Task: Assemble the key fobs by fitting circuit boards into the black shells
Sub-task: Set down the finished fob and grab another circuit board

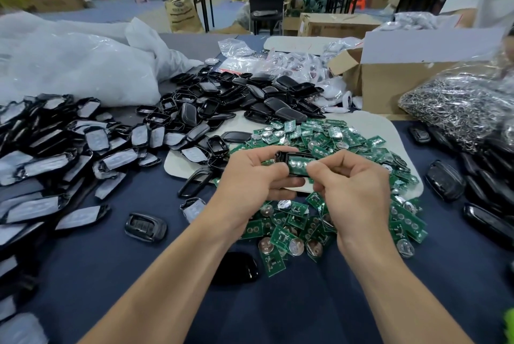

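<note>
1. Gripping black shell (289, 155) in left hand (258, 174), fingers curled round its left end, mid-table above the board heap.
2. Pinching green circuit board (299, 164) with right hand (353, 179), thumb and forefinger closed on it. Board lying in shell cavity; cannot tell if fully seated.
3. Judged mid-fit on this unit; pressing home probably left.
4. Much left: heap of loose boards (319, 135) near and right, heap of empty shells (222, 98) far centre.
5. Possibly done: closed dark fobs (445, 183) at right edge, single fob (146, 228) near left; unconfirmed.
6. Also: film-backed black parts (55, 148) left, bag of metal rings (459, 109) far right.
</note>
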`<act>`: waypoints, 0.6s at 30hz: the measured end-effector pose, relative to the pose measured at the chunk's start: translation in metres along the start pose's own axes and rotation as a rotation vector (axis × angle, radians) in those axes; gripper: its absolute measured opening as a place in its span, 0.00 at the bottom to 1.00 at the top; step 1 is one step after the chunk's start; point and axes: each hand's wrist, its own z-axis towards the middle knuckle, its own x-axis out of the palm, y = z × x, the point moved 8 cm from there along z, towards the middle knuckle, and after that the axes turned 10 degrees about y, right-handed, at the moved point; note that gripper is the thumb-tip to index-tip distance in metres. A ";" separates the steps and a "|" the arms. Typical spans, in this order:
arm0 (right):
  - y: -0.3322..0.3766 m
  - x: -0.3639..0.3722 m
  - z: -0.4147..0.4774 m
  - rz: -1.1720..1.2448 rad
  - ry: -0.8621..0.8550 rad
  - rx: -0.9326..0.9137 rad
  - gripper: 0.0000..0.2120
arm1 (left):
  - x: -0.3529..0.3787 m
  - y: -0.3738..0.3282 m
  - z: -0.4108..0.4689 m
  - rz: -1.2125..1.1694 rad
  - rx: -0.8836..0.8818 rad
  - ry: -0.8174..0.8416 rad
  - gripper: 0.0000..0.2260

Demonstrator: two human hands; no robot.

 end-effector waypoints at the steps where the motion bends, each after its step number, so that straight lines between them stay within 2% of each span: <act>1: 0.000 0.000 0.001 0.005 0.007 0.003 0.06 | 0.000 -0.001 0.000 -0.002 0.002 0.004 0.14; 9: 0.000 0.002 0.003 0.093 0.048 0.008 0.04 | 0.003 0.000 0.000 -0.027 -0.003 0.014 0.11; 13: 0.003 -0.001 0.003 -0.032 0.013 -0.026 0.09 | 0.003 -0.001 0.000 -0.017 0.007 0.025 0.12; 18: 0.003 -0.003 0.001 -0.156 -0.040 -0.028 0.06 | 0.005 -0.003 -0.002 0.017 0.030 0.025 0.12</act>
